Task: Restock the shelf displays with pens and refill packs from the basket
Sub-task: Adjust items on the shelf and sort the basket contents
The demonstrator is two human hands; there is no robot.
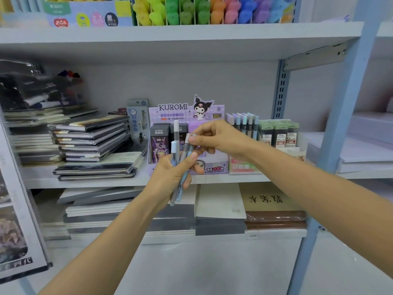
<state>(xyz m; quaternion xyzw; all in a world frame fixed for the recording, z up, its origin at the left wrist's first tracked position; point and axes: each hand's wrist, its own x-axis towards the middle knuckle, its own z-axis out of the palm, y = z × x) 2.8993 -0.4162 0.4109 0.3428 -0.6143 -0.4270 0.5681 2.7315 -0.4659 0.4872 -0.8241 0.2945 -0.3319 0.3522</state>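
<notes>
Left hand (170, 177): fingers curled round bundle of pens (176, 135), upright before shelf (85, 182), as reserve. Right hand (217, 139) pinches top of one, probably to draw it out for pen display (244, 122) behind.

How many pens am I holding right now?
4, bunched in the left hand: tall white-topped pen, blue-capped pen, grey pen, and light-blue pen, pinched by the right hand. Others may be hidden.

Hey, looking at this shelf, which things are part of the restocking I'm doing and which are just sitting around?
Part of the job: pens gripped in the left hand, one pinched by the right hand; pen display; green refill packs; Kuromi refill box.
Just lying about: notebook stacks; highlighters; books on the lower shelf.
</notes>
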